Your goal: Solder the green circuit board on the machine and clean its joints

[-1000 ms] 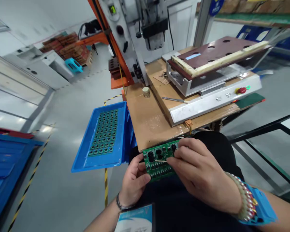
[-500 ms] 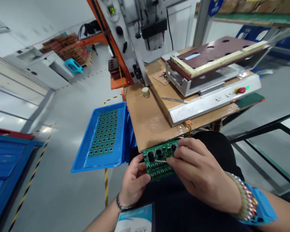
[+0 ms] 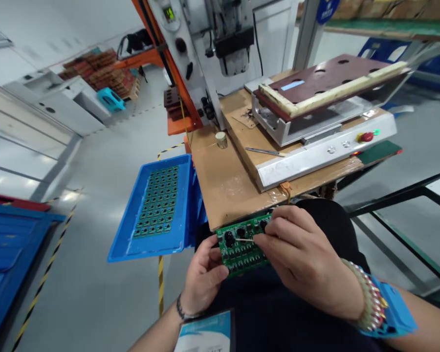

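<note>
Held over my lap is a green circuit board [image 3: 244, 252] with several black round components and rows of small parts. My left hand [image 3: 204, 278] grips its left end, thumb on top and fingers beneath. A thin pale stick [image 3: 244, 240] is pinched between the thumb and fingers of my right hand [image 3: 304, 259], which is above the board's right part and hides that end. The stick's tip points left, beside the leftmost black component [image 3: 229, 238]; whether it touches is too small to tell.
A blue bin [image 3: 119, 234] at left holds a panel of small green boards [image 3: 157, 200]. Ahead stands a wooden table [image 3: 220, 195] with a small round container [image 3: 221, 140], tweezers [image 3: 264, 152] and a machine with a brown plate fixture [image 3: 330, 80] and red button [image 3: 366, 137].
The stick's tip has shifted slightly up and left, closer to the leftmost black component. My right hand moved a little with it; my left hand and the board stay almost still.
</note>
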`<action>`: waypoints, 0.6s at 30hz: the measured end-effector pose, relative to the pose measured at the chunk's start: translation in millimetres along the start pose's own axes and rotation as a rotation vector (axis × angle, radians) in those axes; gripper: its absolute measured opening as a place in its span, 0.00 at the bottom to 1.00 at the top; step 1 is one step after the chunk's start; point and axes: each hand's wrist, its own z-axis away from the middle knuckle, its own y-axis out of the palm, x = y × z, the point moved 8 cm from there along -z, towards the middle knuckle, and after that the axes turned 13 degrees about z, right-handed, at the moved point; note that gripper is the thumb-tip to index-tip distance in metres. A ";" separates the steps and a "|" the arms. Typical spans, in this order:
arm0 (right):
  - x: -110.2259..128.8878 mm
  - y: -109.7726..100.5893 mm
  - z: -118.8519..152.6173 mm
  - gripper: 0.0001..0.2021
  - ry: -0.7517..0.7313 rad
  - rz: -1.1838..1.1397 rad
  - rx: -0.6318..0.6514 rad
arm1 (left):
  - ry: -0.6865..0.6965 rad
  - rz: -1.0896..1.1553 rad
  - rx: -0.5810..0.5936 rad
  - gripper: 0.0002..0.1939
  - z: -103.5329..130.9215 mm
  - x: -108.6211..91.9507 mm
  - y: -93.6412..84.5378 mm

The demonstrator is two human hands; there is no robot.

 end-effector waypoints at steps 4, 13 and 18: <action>-0.4 -1.3 -1.0 0.07 0.006 0.008 -0.012 | -0.007 -0.023 -0.016 0.25 0.5 1.7 -4.2; 0.0 0.3 1.8 0.07 0.007 0.014 -0.007 | 0.005 -0.015 0.018 0.23 -0.3 1.1 -0.7; 3.2 2.1 2.9 0.07 -0.005 -0.002 0.027 | 0.008 -0.014 -0.001 0.23 -0.7 1.5 -0.8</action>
